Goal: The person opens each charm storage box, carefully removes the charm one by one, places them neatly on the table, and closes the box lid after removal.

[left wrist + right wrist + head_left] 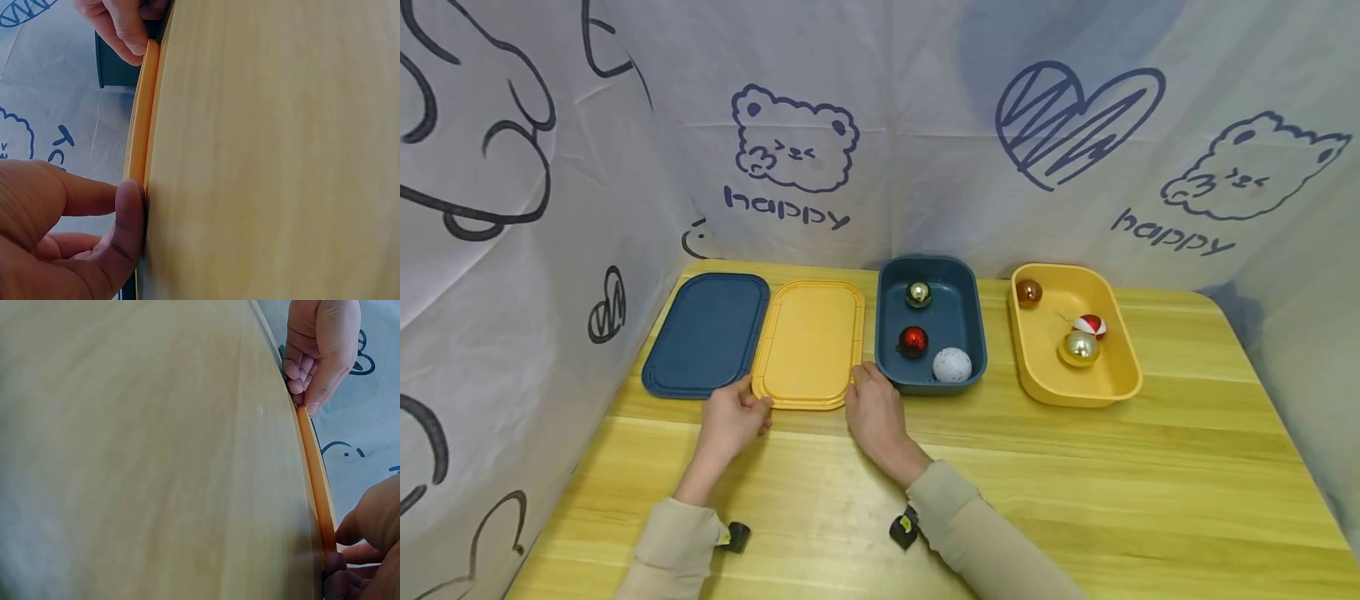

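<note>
A yellow lid [808, 342] lies flat on the wooden table, right beside a dark blue lid [707, 333]. My left hand [732, 417] pinches the yellow lid's near left corner; in the left wrist view, thumb and forefinger meet at its orange-looking edge [142, 112]. At the near right corner, my right hand [876, 412] holds the same lid, its thumb and fingers about the edge in the right wrist view. Just right of that hand stands a dark blue box [951, 321] containing a gold ball [918, 293], a red ball [913, 342] and a white speckled ball [952, 365].
Farther right is a yellow box [1052, 367] with a brown ball [1028, 292], a red-and-white ball [1090, 326] and a larger gold ball [1079, 349]. White cloth [925, 183] with drawings hangs behind and to the left of the table [1150, 500].
</note>
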A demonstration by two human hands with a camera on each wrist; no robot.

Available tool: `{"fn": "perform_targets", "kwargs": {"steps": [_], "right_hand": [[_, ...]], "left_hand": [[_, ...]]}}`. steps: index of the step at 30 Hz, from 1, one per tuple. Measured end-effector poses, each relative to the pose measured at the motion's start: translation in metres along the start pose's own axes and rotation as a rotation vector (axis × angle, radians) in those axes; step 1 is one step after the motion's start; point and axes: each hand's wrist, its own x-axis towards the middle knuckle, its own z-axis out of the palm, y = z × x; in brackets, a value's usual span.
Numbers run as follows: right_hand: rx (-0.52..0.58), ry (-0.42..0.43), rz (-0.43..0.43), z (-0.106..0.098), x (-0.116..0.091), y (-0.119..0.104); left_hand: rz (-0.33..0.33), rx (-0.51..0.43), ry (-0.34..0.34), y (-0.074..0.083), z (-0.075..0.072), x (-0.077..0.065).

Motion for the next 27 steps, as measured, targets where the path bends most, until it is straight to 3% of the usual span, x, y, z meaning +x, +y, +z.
{"fn": "perform_targets", "kwargs": {"steps": [12, 19, 24, 27], "right_hand": [[0.058, -0.022, 0.018, -0.005, -0.001, 0.0], [0.091, -0.039, -0.021, -0.015, -0.005, -0.006], [0.102, -0.015, -0.101, -0.031, -0.002, -0.012], [0.147, -0.006, -0.138, -0.044, 0.006, -0.013]], "left_hand": [[-0.05, -0.089, -0.021, 0.001, -0.003, 0.0], [0.063, 0.039, 0.091, 0.004, -0.007, 0.0], [0.161, 0.046, 0.166, 0.014, -0.003, 0.003], [0.218, 0.02, 0.174, 0.022, 0.001, 0.005]]}}
